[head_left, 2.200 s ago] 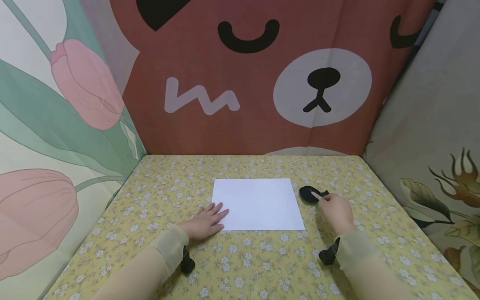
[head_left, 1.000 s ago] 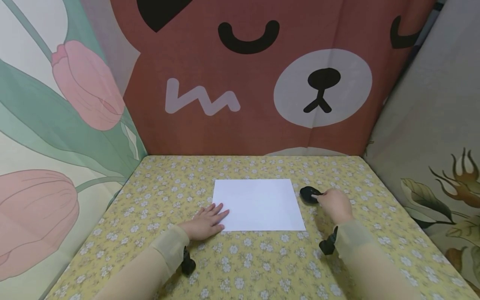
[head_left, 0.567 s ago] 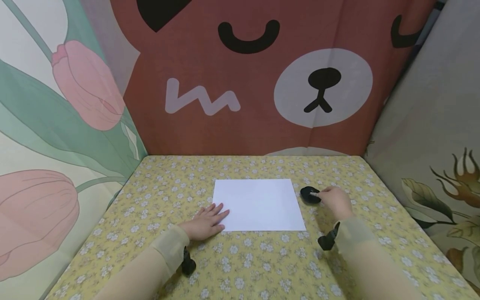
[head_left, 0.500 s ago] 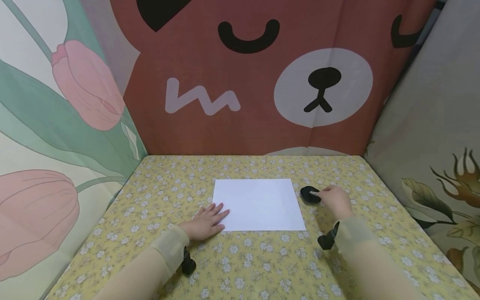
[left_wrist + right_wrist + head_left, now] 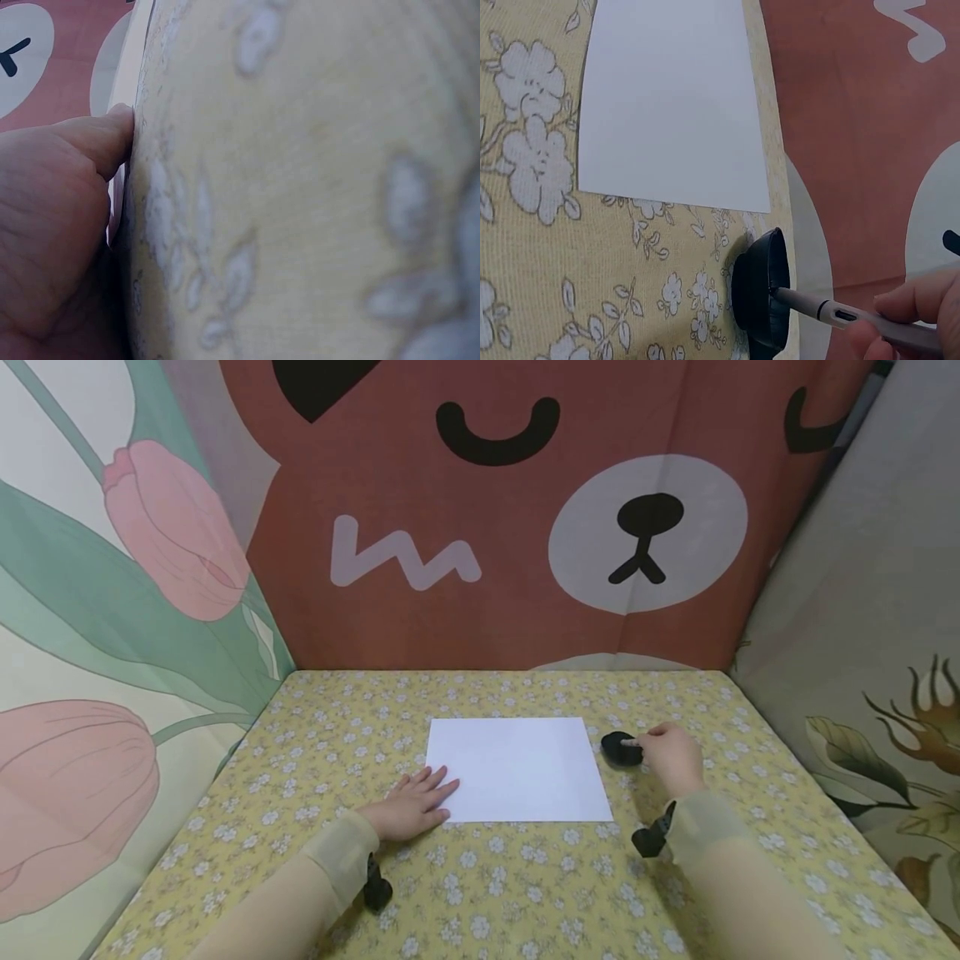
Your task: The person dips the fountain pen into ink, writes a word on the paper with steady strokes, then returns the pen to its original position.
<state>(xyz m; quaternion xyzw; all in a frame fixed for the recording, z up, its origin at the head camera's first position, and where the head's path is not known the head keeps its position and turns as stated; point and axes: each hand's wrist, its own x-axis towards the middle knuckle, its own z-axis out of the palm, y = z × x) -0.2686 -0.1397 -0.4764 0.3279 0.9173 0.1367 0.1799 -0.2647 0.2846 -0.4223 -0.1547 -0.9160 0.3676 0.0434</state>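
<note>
A sheet of white paper (image 5: 525,768) lies flat on the table. My left hand (image 5: 408,802) rests on its left edge with the fingers spread; the left wrist view shows the thumb (image 5: 116,139) at the paper's edge. To the right of the paper stands a small black dish (image 5: 619,750) with a short spout or handle. My right hand (image 5: 671,760) pinches a light grey pen (image 5: 832,311) with a dark ring and a small window in its barrel. The pen's tip is inside the dish, hidden by the rim in the right wrist view.
A yellow cloth with white flowers (image 5: 495,893) covers the table. Behind it hangs a red-brown bear-print curtain (image 5: 420,627), with a tulip-print cloth (image 5: 75,610) at the left and a grey floral cloth (image 5: 847,610) at the right. Black wrist cameras (image 5: 377,885) sit under both wrists.
My right hand has shifted slightly away from me, keeping the pen over the dish, and the pen's angle has changed. My left hand, the paper and the dish stay put.
</note>
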